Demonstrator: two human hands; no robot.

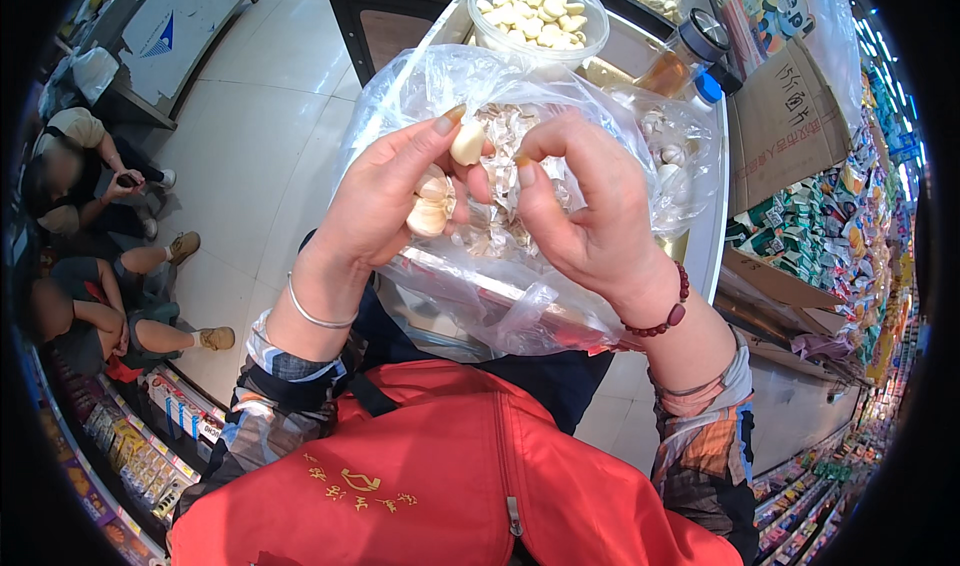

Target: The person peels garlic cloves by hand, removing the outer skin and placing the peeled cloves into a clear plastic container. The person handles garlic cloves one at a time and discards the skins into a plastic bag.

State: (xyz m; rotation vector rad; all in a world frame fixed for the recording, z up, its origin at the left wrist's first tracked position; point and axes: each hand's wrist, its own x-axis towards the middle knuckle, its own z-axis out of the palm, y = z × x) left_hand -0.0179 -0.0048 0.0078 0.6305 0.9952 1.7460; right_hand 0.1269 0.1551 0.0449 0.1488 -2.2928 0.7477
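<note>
Between the thumb and fingers of my left hand [401, 180] is a peeled garlic clove [468, 143]. The same hand holds a partly broken garlic bulb [430, 204] lower in its palm. My right hand [592, 198] hangs just to the right of the clove, thumb and forefinger curled close together; whether a bit of skin is between them cannot be told. Under both hands lies a clear plastic bag [420, 78] with papery garlic skins [510, 127] on it. A round clear tub [480, 37] of peeled cloves stands beyond the bag.
At the right, a clear bag holds whole garlic bulbs [673, 162]. Behind it stand a bottle of amber liquid [667, 71] and a blue cap [706, 88]. A cardboard box [787, 127] and packaged goods flank the right side. Two people sit at the far left, near a counter [169, 33].
</note>
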